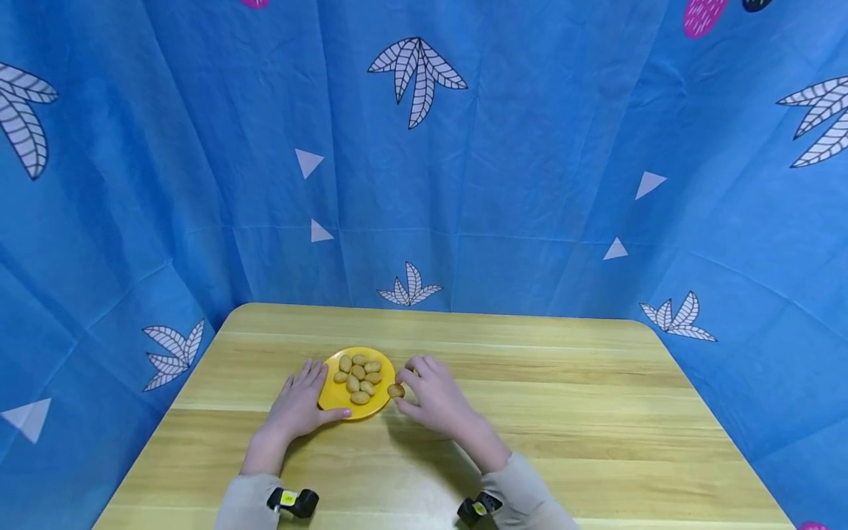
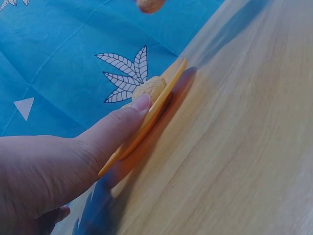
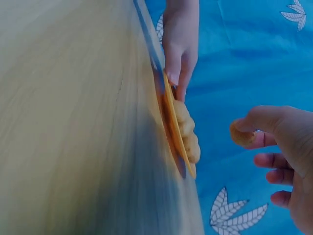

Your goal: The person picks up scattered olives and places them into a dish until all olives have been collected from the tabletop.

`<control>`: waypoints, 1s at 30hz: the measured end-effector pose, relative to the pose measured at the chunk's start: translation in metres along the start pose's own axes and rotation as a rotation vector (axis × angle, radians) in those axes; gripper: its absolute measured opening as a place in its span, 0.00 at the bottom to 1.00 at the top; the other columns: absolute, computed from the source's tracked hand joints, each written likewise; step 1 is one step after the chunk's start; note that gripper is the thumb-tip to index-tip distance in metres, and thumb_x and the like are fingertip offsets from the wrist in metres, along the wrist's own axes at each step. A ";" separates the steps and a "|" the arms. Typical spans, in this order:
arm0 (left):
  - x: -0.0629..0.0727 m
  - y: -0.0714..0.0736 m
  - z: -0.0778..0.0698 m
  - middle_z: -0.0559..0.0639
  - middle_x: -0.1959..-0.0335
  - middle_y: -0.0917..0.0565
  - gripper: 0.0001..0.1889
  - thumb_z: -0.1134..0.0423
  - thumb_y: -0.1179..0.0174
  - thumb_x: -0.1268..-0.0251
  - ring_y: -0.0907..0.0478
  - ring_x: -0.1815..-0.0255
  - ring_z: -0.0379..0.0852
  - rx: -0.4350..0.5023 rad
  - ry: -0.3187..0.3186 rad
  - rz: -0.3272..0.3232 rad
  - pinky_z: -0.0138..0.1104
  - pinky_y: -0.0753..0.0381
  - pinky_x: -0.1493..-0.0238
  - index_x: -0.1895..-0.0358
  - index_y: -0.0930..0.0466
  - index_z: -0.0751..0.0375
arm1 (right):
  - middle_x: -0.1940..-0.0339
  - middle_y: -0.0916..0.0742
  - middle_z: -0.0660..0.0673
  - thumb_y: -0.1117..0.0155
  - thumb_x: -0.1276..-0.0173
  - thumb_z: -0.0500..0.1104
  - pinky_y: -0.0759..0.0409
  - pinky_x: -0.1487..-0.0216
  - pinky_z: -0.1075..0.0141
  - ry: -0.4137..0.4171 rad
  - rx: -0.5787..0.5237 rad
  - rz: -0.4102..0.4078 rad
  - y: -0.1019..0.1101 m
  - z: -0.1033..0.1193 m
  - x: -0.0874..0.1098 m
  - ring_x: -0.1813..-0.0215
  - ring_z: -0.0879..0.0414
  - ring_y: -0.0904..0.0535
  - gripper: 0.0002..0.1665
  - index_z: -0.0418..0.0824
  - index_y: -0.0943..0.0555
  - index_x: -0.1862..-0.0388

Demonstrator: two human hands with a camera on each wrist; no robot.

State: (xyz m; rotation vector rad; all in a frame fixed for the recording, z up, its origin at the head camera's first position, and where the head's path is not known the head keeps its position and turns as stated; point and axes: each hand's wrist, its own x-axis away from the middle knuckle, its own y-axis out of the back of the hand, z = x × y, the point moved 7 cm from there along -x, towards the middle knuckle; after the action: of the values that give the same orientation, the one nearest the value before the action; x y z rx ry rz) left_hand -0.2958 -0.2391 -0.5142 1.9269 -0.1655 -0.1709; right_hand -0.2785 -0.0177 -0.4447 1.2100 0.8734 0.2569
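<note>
A round yellow plate (image 1: 339,395) lies on the table with several tan, oval walnuts (image 1: 358,372) on it. My left hand (image 1: 299,403) rests on the plate's left and near edge, fingers spread and fairly straight. In the left wrist view its thumb (image 2: 120,122) lies over the rim, close to a walnut (image 2: 150,89). My right hand (image 1: 432,397) is at the plate's right edge. Between thumb and forefinger it pinches one browner walnut (image 3: 242,134), held above the table; the other fingers are loosely bent in the right wrist view.
The pale wooden table (image 1: 563,412) stretches away to the right of the plate. A blue curtain (image 1: 543,147) with white leaf prints hangs behind the table and along both sides.
</note>
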 end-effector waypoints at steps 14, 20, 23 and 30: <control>0.000 0.003 -0.001 0.70 0.25 0.43 0.57 0.29 0.39 0.47 0.53 0.21 0.67 -0.008 -0.005 -0.009 0.63 0.52 0.26 0.27 0.45 0.73 | 0.54 0.20 0.51 0.35 0.34 0.56 0.26 0.49 0.64 -0.006 0.005 0.070 -0.025 0.019 -0.029 0.52 0.57 0.28 0.15 0.51 0.18 0.54; 0.000 0.002 -0.001 0.70 0.25 0.42 0.58 0.28 0.40 0.48 0.52 0.22 0.67 -0.008 -0.013 -0.011 0.64 0.51 0.26 0.27 0.44 0.73 | 0.55 0.20 0.51 0.35 0.34 0.58 0.26 0.47 0.64 -0.021 0.005 0.073 -0.038 0.023 -0.036 0.52 0.57 0.28 0.16 0.50 0.18 0.54; 0.000 0.001 -0.001 0.70 0.25 0.42 0.58 0.28 0.40 0.48 0.52 0.22 0.67 -0.004 -0.016 -0.011 0.64 0.51 0.26 0.27 0.44 0.73 | 0.54 0.19 0.52 0.36 0.34 0.58 0.26 0.47 0.64 -0.027 -0.004 0.081 -0.044 0.025 -0.039 0.52 0.57 0.28 0.17 0.50 0.18 0.53; -0.001 0.001 0.001 0.70 0.25 0.42 0.58 0.28 0.40 0.48 0.52 0.22 0.67 -0.012 -0.019 -0.018 0.64 0.50 0.26 0.27 0.44 0.73 | 0.56 0.19 0.53 0.37 0.33 0.59 0.28 0.48 0.66 -0.009 0.015 0.067 -0.055 0.033 -0.048 0.54 0.58 0.28 0.17 0.51 0.17 0.54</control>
State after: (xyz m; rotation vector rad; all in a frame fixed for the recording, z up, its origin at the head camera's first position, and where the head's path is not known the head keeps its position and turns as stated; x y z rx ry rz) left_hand -0.2971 -0.2400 -0.5133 1.9156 -0.1603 -0.2021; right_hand -0.3014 -0.0898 -0.4695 1.2547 0.8289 0.2989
